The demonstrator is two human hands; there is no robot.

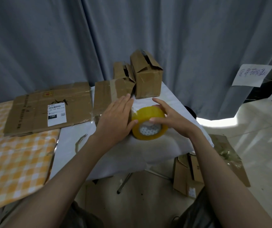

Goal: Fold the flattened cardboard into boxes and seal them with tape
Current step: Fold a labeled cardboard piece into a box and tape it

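Right hand (171, 119) pinches tape roll (149, 123) (core facing the person); left hand (115, 119), fingers spread, touches the roll's left side.

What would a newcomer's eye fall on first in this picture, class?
The bright yellow tape roll at the centre, over the white-covered table, gripped by the right hand with the left hand against its side. Behind stand folded boxes; flattened cardboard lies to the left.
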